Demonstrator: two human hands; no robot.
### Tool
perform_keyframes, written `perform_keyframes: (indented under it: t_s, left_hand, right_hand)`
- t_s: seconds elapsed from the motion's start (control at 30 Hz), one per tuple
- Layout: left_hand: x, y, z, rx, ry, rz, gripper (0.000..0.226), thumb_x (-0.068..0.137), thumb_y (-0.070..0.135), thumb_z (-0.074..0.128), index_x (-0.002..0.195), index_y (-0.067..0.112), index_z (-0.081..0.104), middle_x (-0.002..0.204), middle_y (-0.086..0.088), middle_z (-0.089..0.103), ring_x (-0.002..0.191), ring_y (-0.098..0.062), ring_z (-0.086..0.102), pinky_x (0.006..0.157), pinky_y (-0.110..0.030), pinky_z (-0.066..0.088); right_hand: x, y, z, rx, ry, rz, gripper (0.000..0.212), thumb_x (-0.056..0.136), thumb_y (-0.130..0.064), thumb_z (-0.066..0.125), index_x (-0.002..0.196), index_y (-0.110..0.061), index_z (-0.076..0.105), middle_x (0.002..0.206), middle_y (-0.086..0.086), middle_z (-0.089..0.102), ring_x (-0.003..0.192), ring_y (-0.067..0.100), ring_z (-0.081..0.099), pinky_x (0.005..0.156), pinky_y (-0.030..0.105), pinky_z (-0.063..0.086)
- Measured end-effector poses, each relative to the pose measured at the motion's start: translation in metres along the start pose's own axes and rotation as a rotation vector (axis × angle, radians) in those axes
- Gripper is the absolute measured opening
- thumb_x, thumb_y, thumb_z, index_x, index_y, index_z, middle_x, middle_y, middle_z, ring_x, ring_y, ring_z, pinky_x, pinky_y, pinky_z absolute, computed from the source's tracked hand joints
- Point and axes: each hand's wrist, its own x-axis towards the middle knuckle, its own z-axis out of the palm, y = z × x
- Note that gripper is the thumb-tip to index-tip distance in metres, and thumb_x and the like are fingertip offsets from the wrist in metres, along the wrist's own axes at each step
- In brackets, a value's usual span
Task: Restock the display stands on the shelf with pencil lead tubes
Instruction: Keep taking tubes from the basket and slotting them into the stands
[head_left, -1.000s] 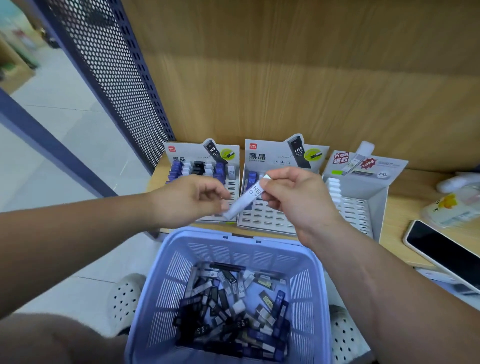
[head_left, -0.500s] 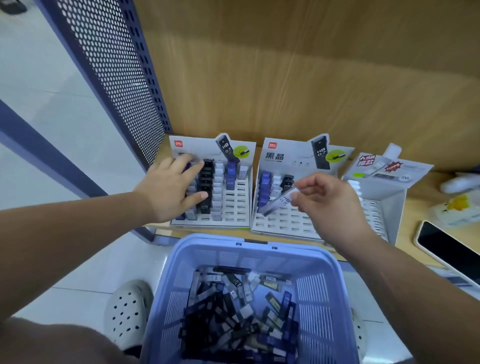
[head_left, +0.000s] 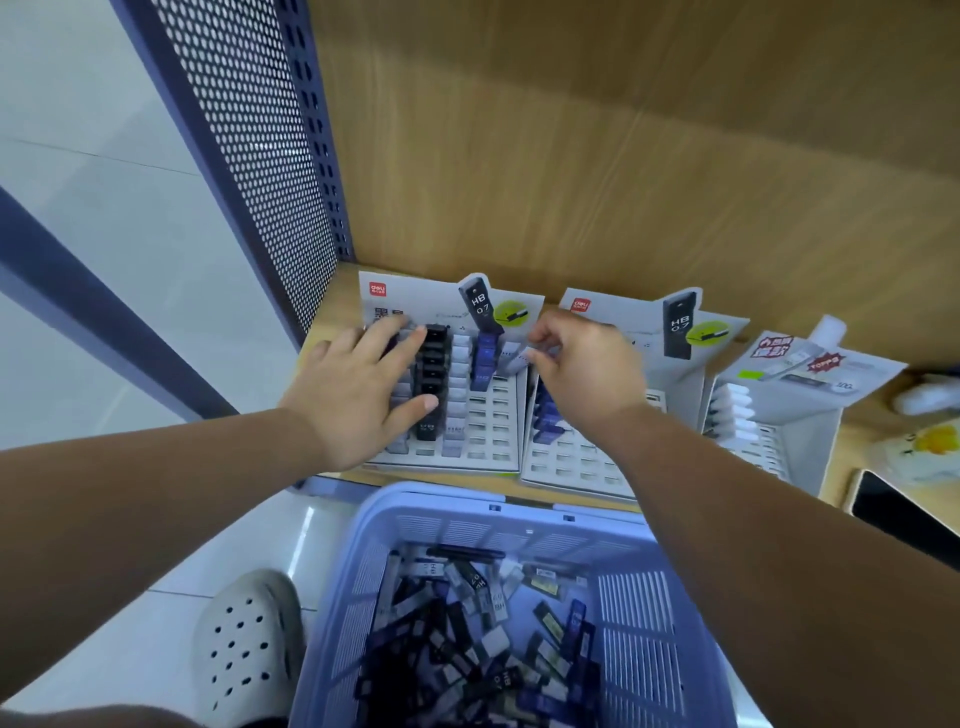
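Observation:
Three white display stands sit on the wooden shelf: the left stand, the middle stand and the right stand. My left hand lies flat on the left stand's left columns, fingers spread, beside a black column of tubes. My right hand pinches a white pencil lead tube at the top right of the left stand, next to blue tubes. Below, a lilac basket holds several loose tubes.
A perforated blue metal panel closes the shelf's left side. A phone and a yellow-printed packet lie on the shelf at the right. A grey clog stands on the tiled floor beside the basket.
My right hand carried the white tube from the middle stand left to the upper right of the left stand. My left hand stayed pressed on the left stand. The camera moved closer.

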Motion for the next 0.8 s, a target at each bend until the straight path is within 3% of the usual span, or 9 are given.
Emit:
perform_keyframes:
  t_s: [0.23,0.43,0.8]
  left_hand:
    - [0.002,0.001,0.002,-0.010,0.005,-0.009,0.087,0.086,0.076,0.010,0.157,0.026,0.018,0.161,-0.001,0.020,0.131,-0.031,0.035,0.106,-0.049,0.035]
    - [0.003,-0.001,0.004,-0.017,0.009,-0.004,0.088,0.086,0.076,0.010,0.157,0.025,0.017,0.160,0.000,0.018,0.130,-0.030,0.035,0.107,-0.048,0.036]
    - [0.002,0.003,0.001,-0.020,0.010,-0.011,0.088,0.086,0.077,0.008,0.158,0.025,0.014,0.161,0.000,0.017,0.132,-0.030,0.033,0.108,-0.047,0.034]
  right_hand:
    - [0.013,0.000,0.004,-0.067,-0.039,-0.091,0.005,0.088,-0.015,0.073,0.092,-0.017,0.071,0.085,-0.003,0.071,0.079,0.024,0.064,0.066,0.030,0.047]
    - [0.012,0.004,0.000,-0.056,-0.067,-0.131,0.007,0.087,-0.011,0.074,0.089,-0.016,0.070,0.077,-0.012,0.058,0.073,0.016,0.053,0.064,0.028,0.044]
    - [0.013,0.001,0.015,-0.176,-0.113,-0.139,0.006,0.090,-0.014,0.070,0.092,-0.015,0.076,0.096,0.007,0.070,0.085,0.031,0.064,0.070,0.037,0.053]
